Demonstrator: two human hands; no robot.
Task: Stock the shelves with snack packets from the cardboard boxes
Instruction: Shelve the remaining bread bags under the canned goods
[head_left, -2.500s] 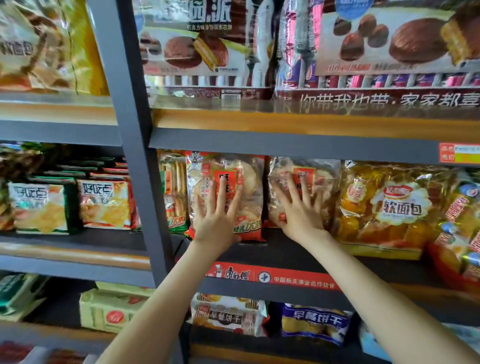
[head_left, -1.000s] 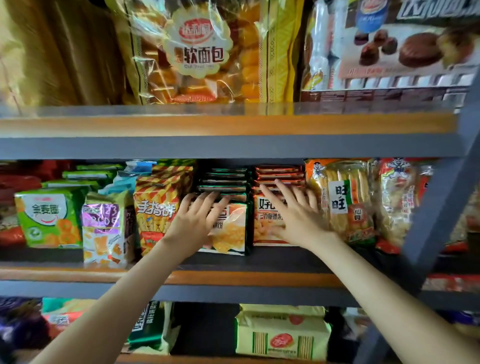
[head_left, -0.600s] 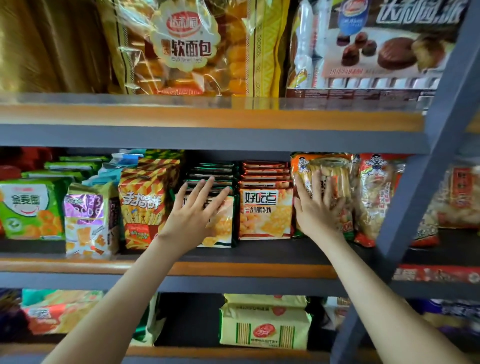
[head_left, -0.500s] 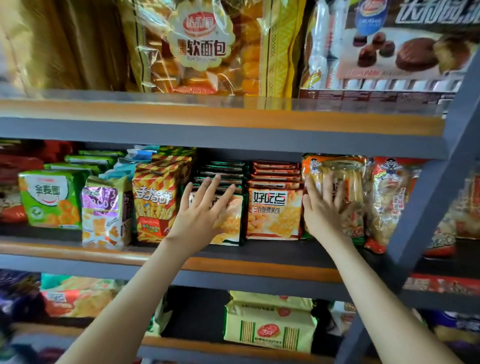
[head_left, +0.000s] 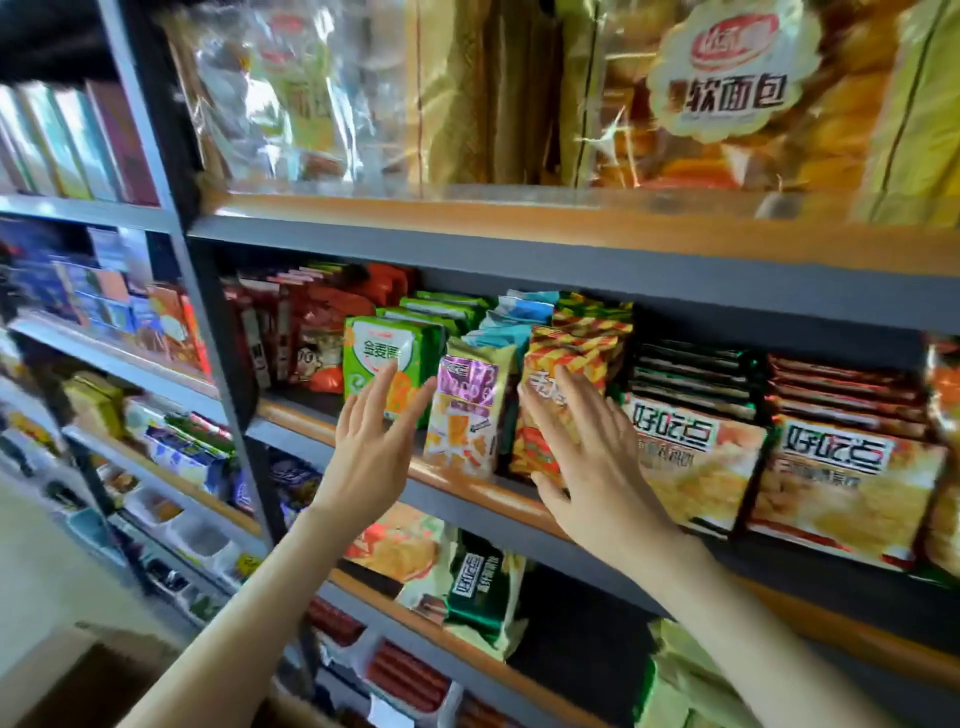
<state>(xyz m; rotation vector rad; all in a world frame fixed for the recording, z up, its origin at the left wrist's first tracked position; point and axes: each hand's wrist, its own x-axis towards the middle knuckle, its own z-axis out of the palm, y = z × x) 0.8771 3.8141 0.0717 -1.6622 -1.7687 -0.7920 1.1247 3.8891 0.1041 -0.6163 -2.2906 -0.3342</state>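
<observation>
On the middle shelf (head_left: 291, 415), close to its front edge, snack packets stand in a row. Both hands are up at that edge. Both are open, with straight, spread fingers, and neither one holds anything.

The left hand (head_left: 374, 447) is in front of a green packet (head_left: 371, 353) near the left end of the row. Its fingertips reach over the packet's front, but I cannot tell if they touch it. The right hand (head_left: 592, 467) lies flat on a red and yellow striped packet (head_left: 571, 358), with the thumb down by the shelf's front edge.

Between the two hands stands a purple packet (head_left: 465, 415). It is upright, just beside the green one and the striped one. More packets of the same kinds stand in lines behind them, toward the back of the shelf.

Right of the striped packet, orange cookie packets (head_left: 691, 467) sit side by side at the front edge.

A big clear bag of bread (head_left: 727, 104) fills the top shelf (head_left: 519, 223). Under the middle shelf stands a green and white bag (head_left: 483, 592). Low in the left corner, by the floor, something brown like a cardboard box (head_left: 78, 686) shows, but it is blurry.
</observation>
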